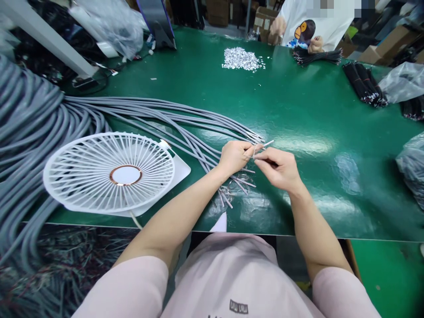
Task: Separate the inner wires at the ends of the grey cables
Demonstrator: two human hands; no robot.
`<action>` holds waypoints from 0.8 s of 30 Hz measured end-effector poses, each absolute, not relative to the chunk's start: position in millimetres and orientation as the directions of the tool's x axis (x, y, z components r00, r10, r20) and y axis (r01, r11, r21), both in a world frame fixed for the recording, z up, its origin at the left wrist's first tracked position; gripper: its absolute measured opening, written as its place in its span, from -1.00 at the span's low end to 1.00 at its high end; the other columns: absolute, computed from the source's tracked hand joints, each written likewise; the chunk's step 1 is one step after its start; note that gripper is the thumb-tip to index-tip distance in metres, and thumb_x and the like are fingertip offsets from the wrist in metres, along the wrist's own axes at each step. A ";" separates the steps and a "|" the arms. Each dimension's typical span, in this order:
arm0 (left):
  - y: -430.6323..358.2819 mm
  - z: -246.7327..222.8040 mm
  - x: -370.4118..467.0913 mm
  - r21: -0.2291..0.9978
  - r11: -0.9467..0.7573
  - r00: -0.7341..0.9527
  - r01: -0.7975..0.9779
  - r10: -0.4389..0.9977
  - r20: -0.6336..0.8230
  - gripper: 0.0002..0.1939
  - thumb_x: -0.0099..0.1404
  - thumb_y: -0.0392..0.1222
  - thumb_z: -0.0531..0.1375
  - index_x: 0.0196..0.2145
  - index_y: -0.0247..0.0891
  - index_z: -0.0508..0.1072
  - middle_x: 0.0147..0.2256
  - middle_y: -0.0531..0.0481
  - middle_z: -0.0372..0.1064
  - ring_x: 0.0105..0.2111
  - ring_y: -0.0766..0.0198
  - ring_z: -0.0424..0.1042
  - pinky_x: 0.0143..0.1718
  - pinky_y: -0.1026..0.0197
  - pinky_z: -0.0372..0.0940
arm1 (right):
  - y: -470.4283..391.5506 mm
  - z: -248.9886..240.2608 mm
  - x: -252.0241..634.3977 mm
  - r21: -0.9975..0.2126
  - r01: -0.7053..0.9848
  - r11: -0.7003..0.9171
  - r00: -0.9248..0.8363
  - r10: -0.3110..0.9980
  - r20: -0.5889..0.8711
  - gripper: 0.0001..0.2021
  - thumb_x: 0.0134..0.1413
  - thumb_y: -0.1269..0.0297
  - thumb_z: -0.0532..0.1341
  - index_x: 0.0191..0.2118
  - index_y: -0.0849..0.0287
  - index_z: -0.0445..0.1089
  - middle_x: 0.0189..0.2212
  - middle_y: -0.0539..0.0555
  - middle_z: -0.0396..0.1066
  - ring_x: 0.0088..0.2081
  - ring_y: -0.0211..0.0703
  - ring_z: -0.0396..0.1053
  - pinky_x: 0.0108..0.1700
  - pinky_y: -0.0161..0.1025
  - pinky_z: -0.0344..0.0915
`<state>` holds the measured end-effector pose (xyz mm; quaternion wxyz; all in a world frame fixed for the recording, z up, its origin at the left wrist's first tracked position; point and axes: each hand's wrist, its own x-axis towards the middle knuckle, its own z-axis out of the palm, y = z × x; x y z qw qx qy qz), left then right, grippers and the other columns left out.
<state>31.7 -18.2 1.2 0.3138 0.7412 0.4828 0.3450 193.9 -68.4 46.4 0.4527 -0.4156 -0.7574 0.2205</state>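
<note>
Several grey cables (159,106) run across the green table from the left, their stripped pale ends (253,136) near my hands. My left hand (234,157) is closed on the end of one cable. Close against it, the thumb and fingers of my right hand (278,165) pinch thin strands at that end; the strands are too fine to make out fully. A white tip (269,143) sticks out past my fingers. Below my left hand, more cable ends (243,183) lie fanned out beside loose clear scraps.
A white fan (109,172) lies at the left, by a big coil of grey cable (23,115). Silvery scraps (241,58) are heaped at the back. Across the table, another person's hand (316,45) is by a black wire bundle (316,56). More bundles (364,84) lie right.
</note>
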 end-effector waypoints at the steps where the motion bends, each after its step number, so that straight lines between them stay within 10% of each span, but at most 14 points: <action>1: -17.7 1.7 32.1 0.805 -0.320 0.285 0.499 0.938 0.196 -0.41 0.37 0.15 0.05 -0.66 -0.28 0.43 -0.67 0.07 0.17 -0.58 0.38 0.08 -0.48 0.24 -0.11 | -69.9 47.9 193.0 -0.700 0.411 0.584 -0.294 0.812 0.504 -0.89 0.10 0.38 0.25 -0.40 0.16 0.53 -0.49 0.01 0.50 -0.51 -0.31 0.34 -0.42 -0.31 0.25; 16: -15.6 4.3 32.5 0.905 -0.211 0.205 0.368 0.968 0.142 -0.36 0.35 0.27 0.06 -0.56 -0.31 0.57 -0.55 -0.03 0.51 -0.51 0.29 0.40 -0.39 0.25 0.16 | -53.0 43.6 224.8 -0.689 0.625 0.368 -0.198 0.928 0.316 -0.88 0.04 0.37 0.23 -0.47 0.19 0.47 -0.61 -0.05 0.38 -0.58 -0.34 0.20 -0.49 -0.32 0.09; 24: -19.6 1.9 32.4 0.844 -0.268 0.260 0.465 0.952 0.159 -0.45 0.36 0.17 0.07 -0.55 -0.27 0.56 -0.64 0.05 0.32 -0.55 0.33 0.26 -0.46 0.27 0.01 | -52.5 30.4 203.5 -0.827 0.450 0.337 -0.133 0.941 0.311 -0.88 0.06 0.31 0.24 -0.41 0.19 0.50 -0.52 0.00 0.48 -0.54 -0.31 0.28 -0.49 -0.33 0.16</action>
